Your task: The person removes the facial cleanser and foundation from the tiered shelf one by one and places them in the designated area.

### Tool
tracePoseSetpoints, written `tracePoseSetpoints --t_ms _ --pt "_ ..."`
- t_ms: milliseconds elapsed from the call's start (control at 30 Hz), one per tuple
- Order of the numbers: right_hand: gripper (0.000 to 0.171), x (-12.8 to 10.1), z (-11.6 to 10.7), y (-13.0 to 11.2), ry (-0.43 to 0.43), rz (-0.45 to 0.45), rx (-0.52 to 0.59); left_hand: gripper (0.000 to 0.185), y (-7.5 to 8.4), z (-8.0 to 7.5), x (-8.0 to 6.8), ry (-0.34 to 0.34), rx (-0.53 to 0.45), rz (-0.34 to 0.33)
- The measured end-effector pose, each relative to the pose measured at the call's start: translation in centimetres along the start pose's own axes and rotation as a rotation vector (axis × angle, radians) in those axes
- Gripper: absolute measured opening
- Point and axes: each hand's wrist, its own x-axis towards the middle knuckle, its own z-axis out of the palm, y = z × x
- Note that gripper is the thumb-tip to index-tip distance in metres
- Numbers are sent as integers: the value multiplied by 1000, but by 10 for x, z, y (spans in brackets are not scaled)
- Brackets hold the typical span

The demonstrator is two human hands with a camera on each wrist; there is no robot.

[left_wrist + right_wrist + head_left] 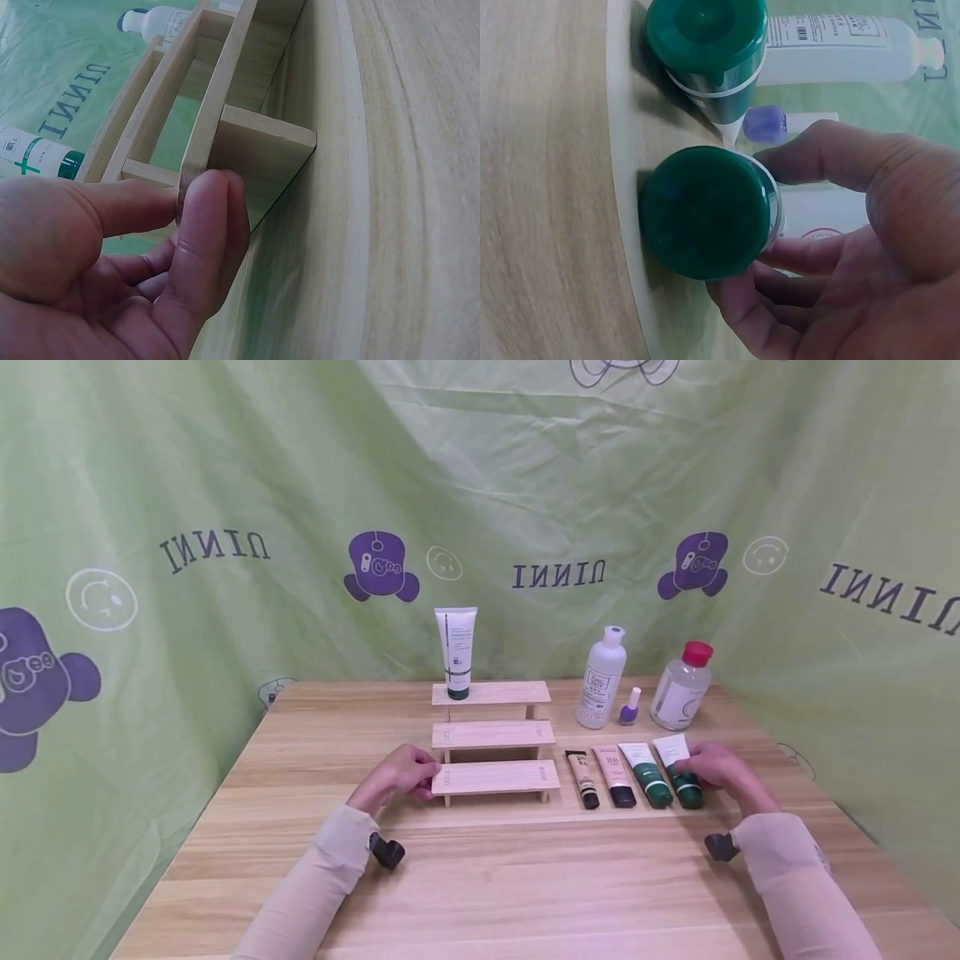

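Note:
A three-step wooden display stand [495, 777] is on the table, and my left hand [408, 770] pinches the left end of its lowest step between thumb and fingers. In the left wrist view, the thumb and fingertips [202, 217] meet at the board's corner. To the right, my right hand [716, 764] holds the rightmost green-and-white squeeze tube [686, 789], thumb on one side and fingers on the other. That tube lies flat, its green cap [705, 214] facing the right wrist camera. Another green-and-white tube [648, 777] lies just left of it.
A pink BB cream tube [613, 774] and a small beige tube [581, 777] lie beside the stand. Behind them stand a white bottle [600, 685], a purple nail polish bottle [630, 708] and a red-capped clear bottle [678, 693]. One white tube [457, 652] stands on the top step.

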Motion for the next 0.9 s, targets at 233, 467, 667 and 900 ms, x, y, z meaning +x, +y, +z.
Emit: tracePoseSetpoints --t_ms 233,467,667,900 --pt "22 4 2 -1 -4 6 -30 18 1 -1 0 -1 4 -1" --pt "21 3 3 -3 12 19 -26 17 0 -1 0 -9 -17 4" --pt "27 2 1 -5 28 -11 -44 17 2 -2 1 -6 -8 -7" --pt "45 1 3 -4 43 -14 -41 16 1 -1 0 2 6 9"
